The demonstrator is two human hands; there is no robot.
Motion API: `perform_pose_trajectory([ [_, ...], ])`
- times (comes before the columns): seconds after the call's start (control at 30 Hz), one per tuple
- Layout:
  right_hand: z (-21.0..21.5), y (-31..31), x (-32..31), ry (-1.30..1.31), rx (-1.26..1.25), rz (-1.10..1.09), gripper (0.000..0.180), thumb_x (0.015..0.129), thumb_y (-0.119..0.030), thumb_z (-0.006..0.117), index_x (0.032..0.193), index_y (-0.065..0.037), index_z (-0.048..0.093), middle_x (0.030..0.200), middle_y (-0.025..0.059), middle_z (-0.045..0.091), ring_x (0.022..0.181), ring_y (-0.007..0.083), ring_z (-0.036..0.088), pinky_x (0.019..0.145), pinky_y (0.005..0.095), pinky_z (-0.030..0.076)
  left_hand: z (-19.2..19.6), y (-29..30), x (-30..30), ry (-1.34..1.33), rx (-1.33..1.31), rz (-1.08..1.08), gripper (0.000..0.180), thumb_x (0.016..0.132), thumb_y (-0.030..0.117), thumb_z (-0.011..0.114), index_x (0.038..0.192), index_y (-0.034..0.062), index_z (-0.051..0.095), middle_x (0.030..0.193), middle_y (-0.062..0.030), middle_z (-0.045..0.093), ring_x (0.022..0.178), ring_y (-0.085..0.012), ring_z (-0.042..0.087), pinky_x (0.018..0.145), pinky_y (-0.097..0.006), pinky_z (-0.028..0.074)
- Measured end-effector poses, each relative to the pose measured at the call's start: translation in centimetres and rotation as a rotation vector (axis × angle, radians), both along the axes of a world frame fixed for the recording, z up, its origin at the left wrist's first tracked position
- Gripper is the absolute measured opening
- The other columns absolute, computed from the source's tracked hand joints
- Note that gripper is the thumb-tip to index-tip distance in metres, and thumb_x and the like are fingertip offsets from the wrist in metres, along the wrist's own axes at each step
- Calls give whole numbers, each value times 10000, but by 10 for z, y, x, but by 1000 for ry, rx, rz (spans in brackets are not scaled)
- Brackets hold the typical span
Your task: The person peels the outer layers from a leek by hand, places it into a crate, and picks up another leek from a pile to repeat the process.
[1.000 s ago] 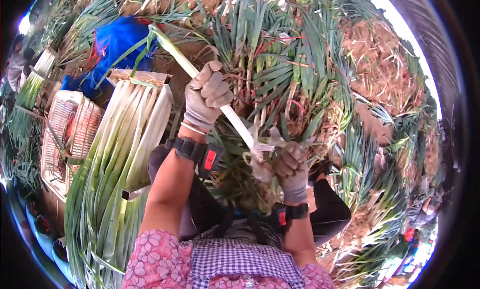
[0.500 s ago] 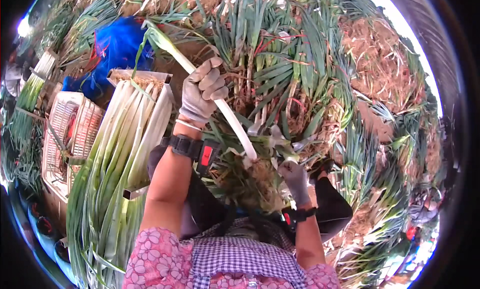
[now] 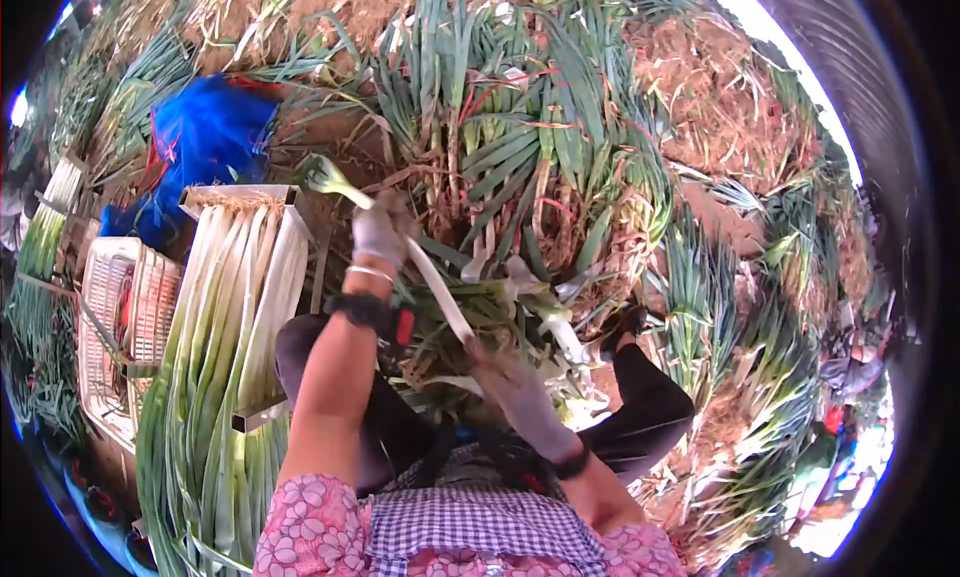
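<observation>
My left hand (image 3: 380,232), in a grey glove with a black wrist strap, grips the upper part of a long white leek stalk (image 3: 440,302). The stalk runs from green leaf ends at the upper left down to the right. My right hand (image 3: 505,392), also gloved, holds the lower end of the same stalk above my lap. Loose peeled skins and leaves (image 3: 520,297) lie between my hands.
A neat stack of cleaned leeks (image 3: 230,327) lies in a tray frame on my left, beside a white plastic crate (image 3: 115,317). A blue cloth (image 3: 200,137) sits behind. A big heap of uncleaned leeks (image 3: 520,137) and dry roots and soil (image 3: 720,97) fills the front and right.
Both hands dropped lower with the stalk. My right hand slid down and left along it toward my lap, and the stalk now lies flatter and blurred with motion.
</observation>
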State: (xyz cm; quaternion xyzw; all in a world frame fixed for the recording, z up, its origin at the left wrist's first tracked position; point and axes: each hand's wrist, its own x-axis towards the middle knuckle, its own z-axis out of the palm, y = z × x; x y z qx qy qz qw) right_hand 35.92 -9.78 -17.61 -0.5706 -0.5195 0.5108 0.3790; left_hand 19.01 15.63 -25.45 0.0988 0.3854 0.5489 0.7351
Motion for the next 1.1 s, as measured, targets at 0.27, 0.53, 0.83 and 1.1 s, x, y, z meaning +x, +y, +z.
perform_pose_trajectory([
  [0.27,-4,-3,37,-303,59,-143,324,852,-205,629,1128,-36,631,834,113,681,732,217,662,661,329,504,33,-5,-1,-244,267,-32,216,949,193,493,990,9,597,583,84,273,475,-57,288,472,-217,336],
  [0.53,-105,8,60,-313,-46,133,458,876,-211,608,1286,-35,502,1006,133,644,883,200,634,786,338,499,68,-17,10,-508,467,-63,224,958,232,520,1052,29,528,672,32,446,639,-127,490,692,-303,439],
  [0.83,-15,51,56,-471,586,-401,312,863,-62,549,1169,-35,604,1050,79,626,749,132,539,667,271,469,22,-116,70,589,776,-1281,342,851,265,582,1130,69,548,1009,-58,599,927,-200,560,801,-308,450],
  [1.1,101,31,87,-2,673,-135,159,701,-144,599,803,-28,639,1036,118,621,782,167,541,657,261,426,3,-126,89,960,1228,-595,500,629,168,774,1098,127,607,981,-107,615,976,-310,579,880,-391,456],
])
